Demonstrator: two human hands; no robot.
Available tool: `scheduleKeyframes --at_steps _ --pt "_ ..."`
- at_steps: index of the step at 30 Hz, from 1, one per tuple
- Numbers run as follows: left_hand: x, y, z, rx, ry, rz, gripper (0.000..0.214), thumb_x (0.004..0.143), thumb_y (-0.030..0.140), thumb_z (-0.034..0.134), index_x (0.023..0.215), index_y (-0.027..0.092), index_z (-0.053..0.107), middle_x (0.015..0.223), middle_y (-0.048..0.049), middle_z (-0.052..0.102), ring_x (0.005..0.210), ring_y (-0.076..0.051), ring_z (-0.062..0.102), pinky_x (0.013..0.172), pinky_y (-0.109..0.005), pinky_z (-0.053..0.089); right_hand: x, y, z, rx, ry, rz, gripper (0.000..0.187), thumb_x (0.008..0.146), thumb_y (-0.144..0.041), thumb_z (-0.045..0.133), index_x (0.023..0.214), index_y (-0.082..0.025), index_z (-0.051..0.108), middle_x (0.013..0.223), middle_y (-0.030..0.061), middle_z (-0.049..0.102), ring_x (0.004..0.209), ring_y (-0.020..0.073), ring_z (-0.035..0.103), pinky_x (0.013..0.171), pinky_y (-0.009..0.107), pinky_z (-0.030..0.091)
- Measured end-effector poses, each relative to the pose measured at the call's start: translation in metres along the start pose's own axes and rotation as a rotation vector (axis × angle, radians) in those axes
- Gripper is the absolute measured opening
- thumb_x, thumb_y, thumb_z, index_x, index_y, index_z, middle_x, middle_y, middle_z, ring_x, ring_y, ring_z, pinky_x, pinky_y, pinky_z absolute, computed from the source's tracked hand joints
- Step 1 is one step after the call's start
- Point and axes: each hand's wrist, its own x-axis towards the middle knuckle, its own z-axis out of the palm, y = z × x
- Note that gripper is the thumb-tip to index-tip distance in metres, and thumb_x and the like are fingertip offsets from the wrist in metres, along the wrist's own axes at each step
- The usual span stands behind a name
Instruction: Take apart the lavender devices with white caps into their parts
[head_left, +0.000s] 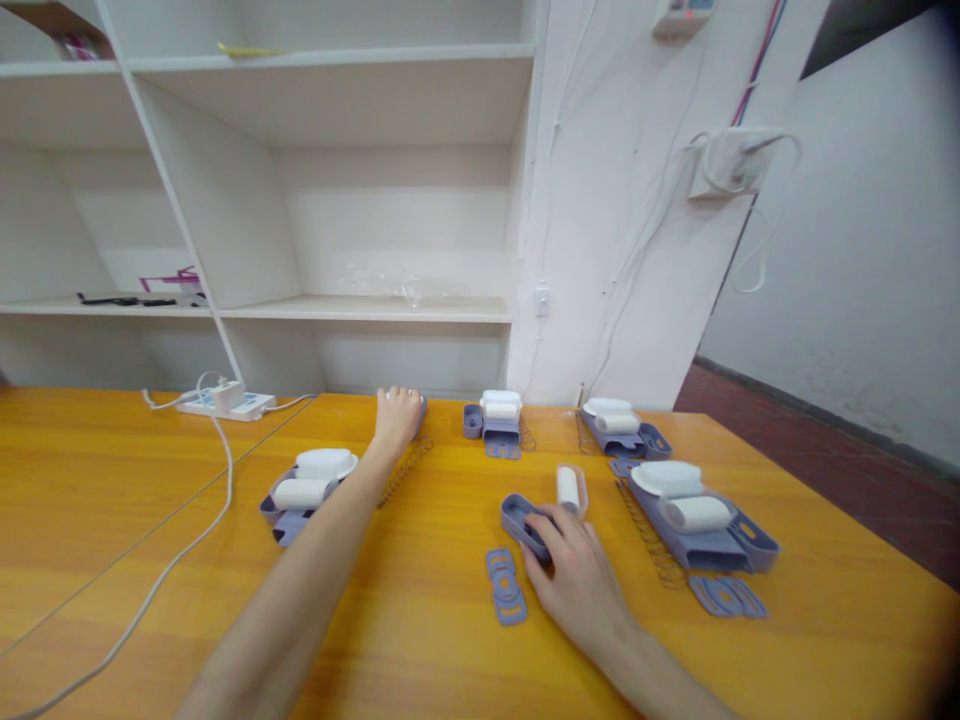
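At the far side of the table, my left hand (pixel 397 415) is closed over a grey-blue plastic part (pixel 422 412); only its right edge shows past the fingers. A long thin coil spring (pixel 405 470) lies just below that hand. Nearer to me, my right hand (pixel 577 565) grips a grey-blue oval plastic cup (pixel 514 512), thumb outside and fingers over the rim. Beside the cup lies a flat grey-blue plate with cut-outs (pixel 506 588). Just beyond my right fingers is a white roller (pixel 568 488) in a shallow pale tray (pixel 582 490).
Sets of grey-blue housings with white rollers stand at left (pixel 304 492), at the back (pixel 501 420), at back right (pixel 616 425) and at right (pixel 686 515). A power strip (pixel 232 402) trails a white cable (pixel 225 480). White shelves (pixel 360 310) rise behind the table.
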Motion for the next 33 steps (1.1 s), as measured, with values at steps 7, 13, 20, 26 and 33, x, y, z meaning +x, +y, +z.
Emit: scheduleKeyframes --at_steps 7,13,20,26,33 --pt "0.001 -0.002 0.014 0.01 -0.048 -0.013 0.025 0.087 0.019 0.04 0.099 0.015 0.062 0.103 -0.0164 0.059 0.103 -0.03 0.05 0.083 -0.04 0.039 0.001 0.0 0.001 -0.002 -0.014 0.009 0.025 0.081 -0.017 0.05 0.104 -0.024 0.057 0.108 0.0069 0.057 0.095 0.0232 0.055 0.081 0.039 0.045" --pt "0.008 -0.003 0.02 0.001 -0.061 -0.026 0.026 0.088 0.016 0.038 0.101 0.013 0.061 0.103 -0.0155 0.057 0.103 -0.027 0.049 0.081 -0.036 0.043 0.0 0.0 0.001 0.009 -0.015 0.006 0.026 0.08 -0.015 0.05 0.105 -0.023 0.057 0.108 0.0075 0.057 0.095 0.0241 0.056 0.082 0.041 0.046" --pt "0.012 -0.002 0.027 -0.035 -0.075 -0.007 0.028 0.087 0.011 0.036 0.101 0.012 0.06 0.104 -0.0152 0.056 0.104 -0.026 0.049 0.085 -0.034 0.042 -0.002 0.005 0.01 0.131 0.027 0.052 0.028 0.083 -0.015 0.05 0.11 -0.022 0.052 0.114 0.0084 0.054 0.1 0.0221 0.057 0.087 0.038 0.049" --pt "0.017 -0.001 0.024 -0.073 -0.076 -0.001 0.026 0.088 0.016 0.039 0.1 0.013 0.061 0.104 -0.0149 0.056 0.104 -0.026 0.048 0.089 -0.037 0.039 -0.001 0.006 0.008 0.096 0.029 0.04 0.024 0.082 -0.018 0.054 0.105 -0.023 0.056 0.112 0.0068 0.058 0.097 0.0231 0.059 0.085 0.041 0.05" --pt "0.012 0.011 -0.001 -0.161 -0.065 0.086 0.039 0.088 0.035 0.046 0.12 0.013 0.052 0.12 -0.0184 0.048 0.114 -0.03 0.044 0.091 -0.041 0.038 -0.002 0.007 0.01 0.113 0.028 0.05 0.018 0.082 -0.017 0.055 0.098 -0.024 0.061 0.117 0.0063 0.057 0.103 0.023 0.058 0.089 0.041 0.049"
